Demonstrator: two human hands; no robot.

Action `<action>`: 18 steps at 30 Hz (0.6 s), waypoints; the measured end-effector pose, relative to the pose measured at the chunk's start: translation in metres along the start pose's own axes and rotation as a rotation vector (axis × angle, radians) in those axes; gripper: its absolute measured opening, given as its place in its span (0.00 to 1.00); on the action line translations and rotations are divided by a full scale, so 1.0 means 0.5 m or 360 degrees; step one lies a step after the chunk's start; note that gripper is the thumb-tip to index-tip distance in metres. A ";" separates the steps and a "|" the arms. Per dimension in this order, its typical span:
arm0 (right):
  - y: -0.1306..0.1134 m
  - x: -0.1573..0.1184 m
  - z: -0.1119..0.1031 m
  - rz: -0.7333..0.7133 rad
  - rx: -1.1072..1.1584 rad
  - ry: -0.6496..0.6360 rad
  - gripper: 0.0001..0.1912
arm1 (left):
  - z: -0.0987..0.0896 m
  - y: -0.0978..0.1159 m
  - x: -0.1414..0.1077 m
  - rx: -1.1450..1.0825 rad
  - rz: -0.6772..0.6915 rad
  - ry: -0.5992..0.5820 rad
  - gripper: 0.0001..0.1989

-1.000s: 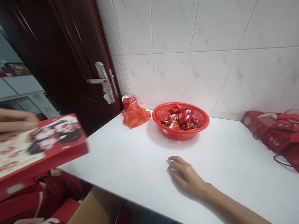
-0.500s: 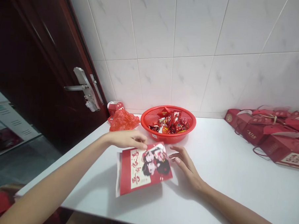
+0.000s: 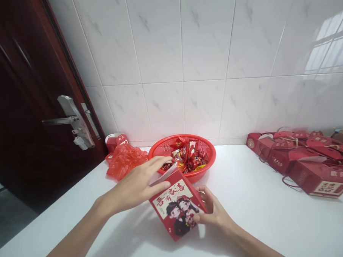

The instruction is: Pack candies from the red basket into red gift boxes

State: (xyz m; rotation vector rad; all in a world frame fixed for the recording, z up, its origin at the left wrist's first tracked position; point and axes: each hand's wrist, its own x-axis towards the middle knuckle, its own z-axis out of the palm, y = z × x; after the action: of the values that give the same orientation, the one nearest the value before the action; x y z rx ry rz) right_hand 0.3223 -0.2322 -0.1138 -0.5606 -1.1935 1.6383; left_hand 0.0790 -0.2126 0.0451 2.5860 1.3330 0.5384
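A red paper gift bag [image 3: 175, 208] with a cartoon couple and Chinese characters on its front is held tilted over the white table. Its pale inner side shows at the upper left edge. My left hand [image 3: 137, 185] grips that edge, thumb on the front and fingers over the pale panel. Around the bag's right side closes my right hand [image 3: 212, 210], with its thumb on the front and the other fingers partly hidden behind. Just beyond the bag, a red plastic basket [image 3: 208, 170] contains wrapped sweets [image 3: 189, 155].
A crumpled red plastic bag [image 3: 126, 160] lies left of the basket, with a small red box [image 3: 115, 141] behind it. Several red gift boxes [image 3: 314, 176] stand at the right along the tiled wall [image 3: 203, 107]. A dark door [image 3: 28, 80] borders the left.
The gift bag has turned so its printing reads upright, its opening now at the upper left. My right hand has taken hold of its side. The view has shifted somewhat right.
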 end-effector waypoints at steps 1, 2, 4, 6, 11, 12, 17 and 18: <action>0.007 0.002 -0.002 -0.0021 0.0015 -0.0008 0.33 | 0.000 -0.014 -0.006 -0.0123 -0.0078 0.0056 0.29; 0.014 0.003 -0.003 -0.0038 0.0013 -0.0010 0.33 | 0.001 -0.024 -0.010 -0.0248 -0.0134 0.0072 0.25; 0.024 0.004 -0.002 -0.0061 -0.0099 0.0012 0.32 | 0.007 -0.034 -0.012 -0.0473 -0.0187 0.0026 0.20; 0.028 0.003 0.003 -0.0081 -0.0317 0.0070 0.30 | 0.017 -0.034 -0.009 -0.0642 -0.0191 -0.0074 0.21; 0.024 -0.001 0.032 -0.0114 -0.0627 0.0253 0.27 | 0.036 -0.033 0.014 -0.0935 -0.0214 -0.0324 0.20; 0.024 0.000 0.037 -0.0106 -0.0609 0.0280 0.27 | 0.037 -0.038 0.021 -0.0936 -0.0209 -0.0364 0.19; 0.030 0.007 0.032 -0.0140 -0.0490 0.0240 0.35 | 0.027 -0.071 0.071 -0.0837 -0.0032 -0.0430 0.17; 0.030 0.008 0.026 -0.0165 -0.0515 0.0223 0.37 | 0.024 -0.078 0.087 -0.0846 0.0000 -0.0417 0.18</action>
State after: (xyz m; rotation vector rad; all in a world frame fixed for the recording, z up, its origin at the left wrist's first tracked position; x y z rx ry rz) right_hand 0.3037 -0.2344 -0.1211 -0.7889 -1.3678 1.3043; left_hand 0.0776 -0.1546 0.0316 2.1314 0.9475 0.4573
